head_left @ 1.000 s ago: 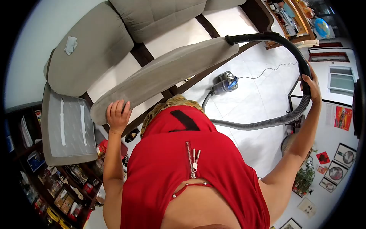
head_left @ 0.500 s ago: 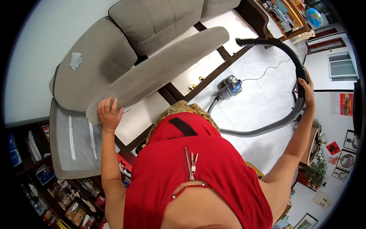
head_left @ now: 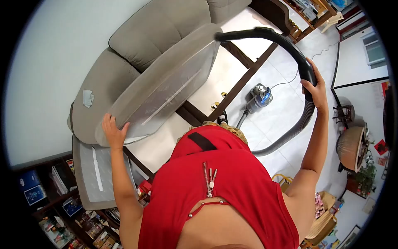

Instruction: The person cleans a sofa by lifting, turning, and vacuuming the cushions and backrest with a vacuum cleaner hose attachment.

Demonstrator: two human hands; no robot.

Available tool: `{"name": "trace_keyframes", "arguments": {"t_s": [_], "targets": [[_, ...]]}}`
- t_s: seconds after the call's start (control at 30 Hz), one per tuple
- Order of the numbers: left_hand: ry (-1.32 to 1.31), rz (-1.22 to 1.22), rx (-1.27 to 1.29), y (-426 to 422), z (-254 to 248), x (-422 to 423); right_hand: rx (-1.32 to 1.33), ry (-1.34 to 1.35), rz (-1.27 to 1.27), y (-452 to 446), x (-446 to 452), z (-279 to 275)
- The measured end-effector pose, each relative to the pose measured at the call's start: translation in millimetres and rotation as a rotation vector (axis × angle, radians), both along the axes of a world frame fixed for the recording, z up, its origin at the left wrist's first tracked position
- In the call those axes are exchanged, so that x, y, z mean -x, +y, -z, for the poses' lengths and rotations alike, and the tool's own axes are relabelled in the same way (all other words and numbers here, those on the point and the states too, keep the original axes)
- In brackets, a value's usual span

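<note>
My left hand (head_left: 115, 132) grips the near end of a long grey sofa cushion (head_left: 166, 66), thumb on one side and fingers on the other. The cushion is tipped up on its edge, with its pale underside facing the floor side. My right hand (head_left: 316, 88) is wrapped round the black handle tube of a vacuum hose (head_left: 286, 141). The tube's far tip (head_left: 218, 36) meets the cushion's far end in view; whether it touches, I cannot tell. The canister vacuum cleaner (head_left: 261, 97) stands on the tiled floor.
The sofa frame (head_left: 244, 81) has dark wooden bars around pale panels. Backrest cushions (head_left: 161, 29) line the wall, one with a small cloth (head_left: 88, 98) on it. Another cushion (head_left: 97, 178) leans by the shelves (head_left: 54, 199). A power cord (head_left: 286, 83) crosses the floor. A wicker chair (head_left: 321, 224) stands at right.
The cushion has tilted up further, showing its underside. My right hand has moved slightly left, bringing the tube's tip over to the cushion's far end. The view has shifted.
</note>
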State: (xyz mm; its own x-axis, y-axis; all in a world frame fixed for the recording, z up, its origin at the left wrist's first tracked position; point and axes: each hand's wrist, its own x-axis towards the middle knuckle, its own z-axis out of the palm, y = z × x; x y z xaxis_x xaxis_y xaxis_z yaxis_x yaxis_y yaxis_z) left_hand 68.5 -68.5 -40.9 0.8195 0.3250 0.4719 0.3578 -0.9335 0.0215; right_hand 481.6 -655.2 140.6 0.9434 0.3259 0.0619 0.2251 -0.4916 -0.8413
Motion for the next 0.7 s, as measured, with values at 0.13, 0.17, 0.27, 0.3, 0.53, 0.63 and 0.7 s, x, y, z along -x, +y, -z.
{"name": "trace_keyframes", "arguments": {"t_s": [0.13,0.17,0.27,0.3,0.53,0.63,0.7], "targets": [[0.072,-0.166,0.097,-19.6,-17.7,-31.3,0.058,-0.016,0.135,-30.4,-43.8,13.0],[0.142,-0.196,0.136,-26.2,-24.7,-43.0,0.001,0.001,0.104,-34.6,-51.2,15.7],[0.246,-0.141,0.106,-41.2,-28.5,-87.0,-0.185,0.047,-0.002,-22.9,-61.3,15.2],[0.262,-0.094,0.068,-41.8,-29.0,-107.8,-0.196,0.087,-0.081,-13.4,-65.4,12.2],[0.374,-0.002,0.008,-95.7,-30.1,-250.2,-0.023,-0.013,-0.411,39.0,-103.5,-9.5],[0.379,-0.026,0.051,-109.0,-25.4,-280.8,-0.058,0.003,-0.34,9.6,-130.3,6.8],[0.398,-0.009,0.066,-115.3,-23.5,-290.5,-0.127,0.227,-0.214,-10.5,-141.4,19.7]]}}
